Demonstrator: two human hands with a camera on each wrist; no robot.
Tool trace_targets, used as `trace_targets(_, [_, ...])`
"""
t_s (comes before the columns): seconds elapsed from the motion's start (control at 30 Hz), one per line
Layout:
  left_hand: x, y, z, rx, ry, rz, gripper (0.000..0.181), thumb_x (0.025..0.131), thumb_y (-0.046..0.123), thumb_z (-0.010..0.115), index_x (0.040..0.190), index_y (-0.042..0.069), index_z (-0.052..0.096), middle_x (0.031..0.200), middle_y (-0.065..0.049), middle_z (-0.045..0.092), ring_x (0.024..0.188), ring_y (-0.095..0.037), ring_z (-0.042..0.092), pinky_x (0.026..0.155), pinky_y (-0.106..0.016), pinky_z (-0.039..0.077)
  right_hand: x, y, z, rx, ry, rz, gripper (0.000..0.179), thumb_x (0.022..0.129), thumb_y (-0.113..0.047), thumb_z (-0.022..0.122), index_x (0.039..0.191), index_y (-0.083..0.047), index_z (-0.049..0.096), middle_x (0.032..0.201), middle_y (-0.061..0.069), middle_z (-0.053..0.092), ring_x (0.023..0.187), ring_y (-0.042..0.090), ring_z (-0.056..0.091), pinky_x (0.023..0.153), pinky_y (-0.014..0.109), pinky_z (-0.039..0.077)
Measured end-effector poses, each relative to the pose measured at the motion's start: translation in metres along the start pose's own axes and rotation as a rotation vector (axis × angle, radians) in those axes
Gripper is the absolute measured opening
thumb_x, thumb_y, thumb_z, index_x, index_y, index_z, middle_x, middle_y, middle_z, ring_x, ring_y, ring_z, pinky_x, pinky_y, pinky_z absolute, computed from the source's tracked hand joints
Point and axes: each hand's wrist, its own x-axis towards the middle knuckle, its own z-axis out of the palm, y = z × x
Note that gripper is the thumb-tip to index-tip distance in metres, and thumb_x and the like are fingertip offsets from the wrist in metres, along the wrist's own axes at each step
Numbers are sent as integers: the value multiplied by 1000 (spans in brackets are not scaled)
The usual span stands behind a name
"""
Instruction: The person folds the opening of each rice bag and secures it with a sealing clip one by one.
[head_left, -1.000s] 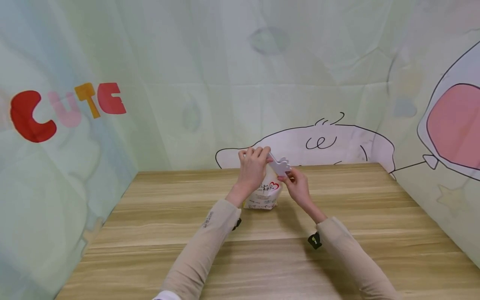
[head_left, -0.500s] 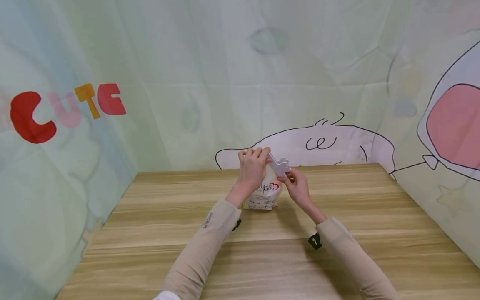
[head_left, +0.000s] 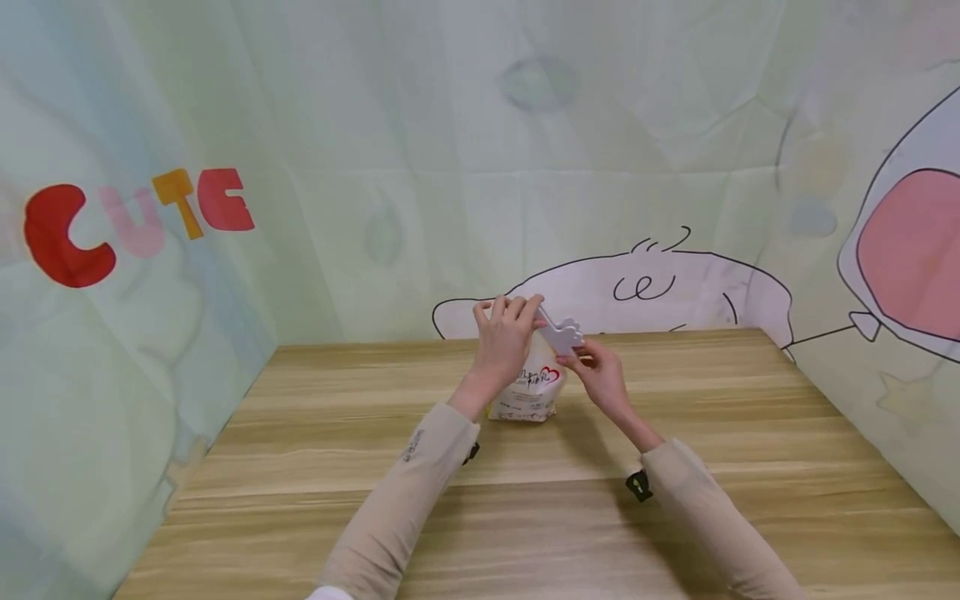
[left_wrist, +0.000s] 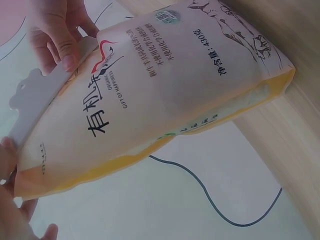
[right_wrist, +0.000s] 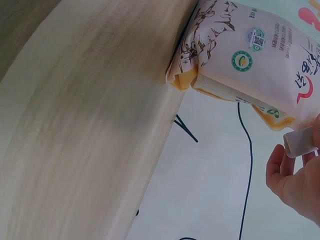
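Note:
A white printed food bag with yellow edges stands on the table. Along its top edge lies a white bag clip with a scalloped outline. My left hand pinches one end of the clip together with the bag's top corner, as the left wrist view shows at its lower left. At the clip's opposite end, my right hand grips it between thumb and fingers. In the right wrist view the clip's folded end sticks out by the right fingers. The left hand covers part of the bag in the head view.
The wood-grain table reaches to a printed fabric backdrop behind and at both sides. Dark wrist cameras, one at the right cuff, sit under both sleeves.
The right wrist and forearm have shifted very slightly to the right. Both hands keep their hold on the clip, and the bag stays in place.

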Motion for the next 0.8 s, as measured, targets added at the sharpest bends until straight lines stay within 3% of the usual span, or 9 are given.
trace_targets(0.23, [-3, -4, -3, 19, -16, -6, 39, 90, 26, 48, 128, 17, 48, 97, -1, 62, 89, -18, 51, 84, -44, 32, 0, -2, -11, -77, -53, -69, 24, 82, -10, 62, 103, -1, 62, 101, 18, 65, 92, 28, 59, 79, 41, 49])
trace_targets(0.57, [-14, -13, -9, -99, -57, -83, 38, 93, 27, 44, 128, 12, 47, 105, -7, 61, 94, -22, 51, 85, -45, 33, -3, -4, -27, -184, -166, -90, 27, 87, -16, 56, 112, -6, 59, 106, 16, 64, 95, 28, 60, 74, 41, 50])
trace_targets(0.8, [-21, -20, -15, -102, -52, -85, 35, 92, 29, 45, 121, 11, 53, 108, -8, 61, 97, -25, 52, 83, -44, 35, -5, -5, -39, -226, -175, -145, 28, 89, -16, 53, 114, -4, 58, 108, 15, 64, 96, 27, 59, 74, 39, 48])
